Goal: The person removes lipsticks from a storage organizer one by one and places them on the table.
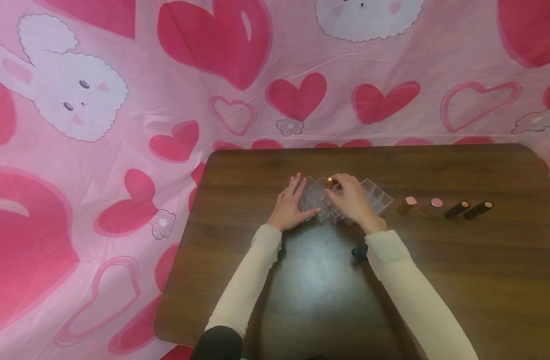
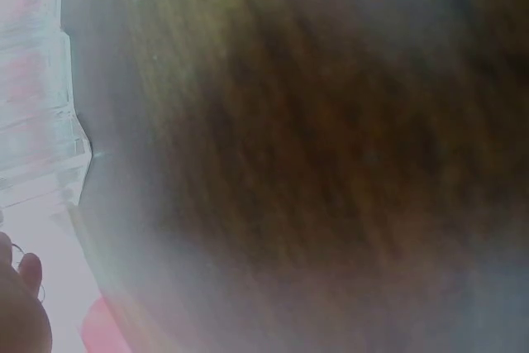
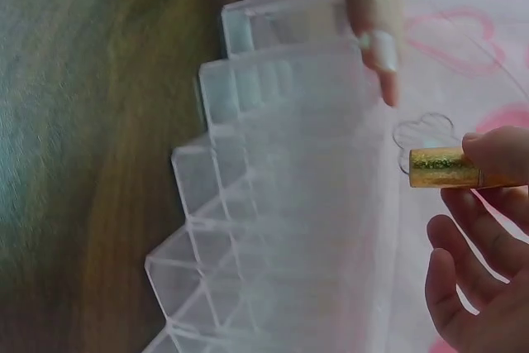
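A clear plastic organizer point(image 1: 379, 196) with many small compartments stands on the table in front of me, its stepped walls point(image 3: 216, 93) showing in the right wrist view. My right hand point(image 1: 352, 199) is above it and pinches a shiny gold lipstick tube point(image 3: 445, 169) between thumb and fingers. In the head view the gold lipstick tube point(image 1: 329, 183) is over the organizer's middle. My left hand point(image 1: 289, 206) spreads its fingers along the organizer's left side, thumb across the near edge. Only a bit of that hand point(image 2: 23, 312) enters the left wrist view, which is mostly blurred wood.
To the right of the organizer, several lipsticks lie in a row on the brown wooden table point(image 1: 320, 290): one with a pale pink end point(image 1: 410, 201), one with a mauve end point(image 1: 437, 202), and dark tubes point(image 1: 478, 210). A pink heart-print cloth point(image 1: 238, 45) hangs behind the table.
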